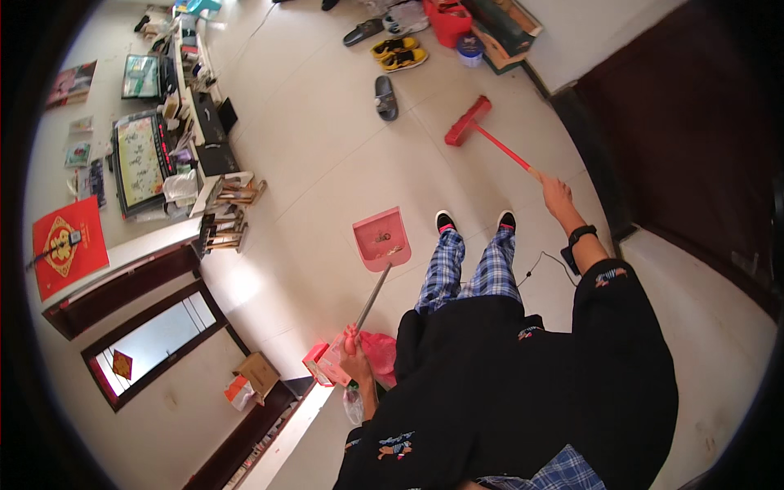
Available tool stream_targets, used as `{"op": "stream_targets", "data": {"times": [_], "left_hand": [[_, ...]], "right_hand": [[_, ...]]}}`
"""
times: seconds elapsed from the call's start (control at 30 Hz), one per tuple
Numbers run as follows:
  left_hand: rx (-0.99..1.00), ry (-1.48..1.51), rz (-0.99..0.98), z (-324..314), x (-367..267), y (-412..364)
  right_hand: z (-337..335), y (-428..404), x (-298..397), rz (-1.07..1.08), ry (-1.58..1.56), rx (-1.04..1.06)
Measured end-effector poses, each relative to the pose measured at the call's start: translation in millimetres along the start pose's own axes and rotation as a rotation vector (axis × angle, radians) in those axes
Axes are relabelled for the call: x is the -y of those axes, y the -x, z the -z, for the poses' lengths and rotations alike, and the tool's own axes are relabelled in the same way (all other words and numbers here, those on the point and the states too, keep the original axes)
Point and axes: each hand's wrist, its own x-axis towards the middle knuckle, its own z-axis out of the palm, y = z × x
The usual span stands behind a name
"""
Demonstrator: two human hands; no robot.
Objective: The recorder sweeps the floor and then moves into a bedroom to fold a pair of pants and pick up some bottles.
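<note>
My right hand (556,195) grips the handle of a red broom (468,121), whose head rests on the pale tiled floor ahead and to the right. In my left hand (357,361) is the top grip of a long-handled dustpan (366,245). Its metal pole slants away from me to the pink pan, which lies on the floor left of my feet. Some debris (392,250) sits in the pan, too small to name exactly. Broom head and dustpan are well apart.
Grey slippers (386,98) and yellow-black shoes (399,54) lie ahead, near a red bag (447,23) and a blue-lidded tub (470,49). Wooden stools (229,214) stand by the cluttered counter at left. A black cable (542,260) trails beside my right leg. A dark door (686,135) is at right.
</note>
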Motion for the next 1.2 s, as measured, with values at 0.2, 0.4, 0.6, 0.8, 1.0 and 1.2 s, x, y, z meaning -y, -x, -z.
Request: {"op": "stream_targets", "data": {"times": [0.2, 0.4, 0.6, 0.8, 1.0, 1.2], "left_hand": [[0.096, -0.179, -0.238, -33, -41, -17], [0.260, -0.259, -0.571, -84, -111, -68], [0.449, -0.461, -0.939, -172, -151, -127], [0.759, -0.525, -1.230, -238, -209, -126], [0.766, -0.590, -1.290, -260, -219, -106], [0.786, -0.591, -1.279, -263, -193, -115]], "right_hand": [[-78, 108, -71, -0.270, -0.231, 0.145], [-138, 224, -59, -0.464, -0.446, 0.211], [-87, 244, -31, -0.481, -0.707, 0.072], [-111, 201, -10, -0.526, -0.728, -0.145], [-125, 168, 78, -0.778, -0.970, 0.026], [-67, 221, 110, -0.845, -1.995, 0.618]]}}
